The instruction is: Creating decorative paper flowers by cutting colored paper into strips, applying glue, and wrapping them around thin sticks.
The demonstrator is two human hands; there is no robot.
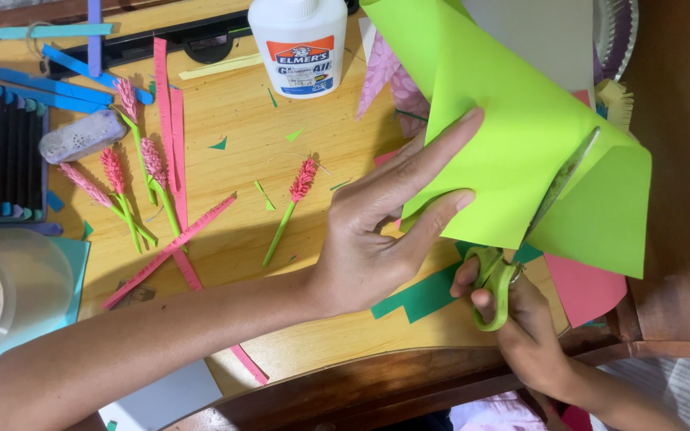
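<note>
My left hand [385, 215] pinches the lower edge of a bright green paper sheet [521, 128], fingers spread over its front. My right hand [513, 319] grips green-handled scissors [495, 279], whose blades run up into the sheet near its right side. The paper curls up above the wooden table [233, 120]. A single pink paper flower with a green stem [291, 209] lies just left of my left hand.
A white glue bottle [299, 44] stands at the back. Several pink paper flowers [125, 179], pink paper strips [171, 136] and blue craft sticks [49, 84] lie at the left. A clear tape roll [9, 287] sits at the near left. Pink and dark green paper sheets [584, 287] lie under the green sheet.
</note>
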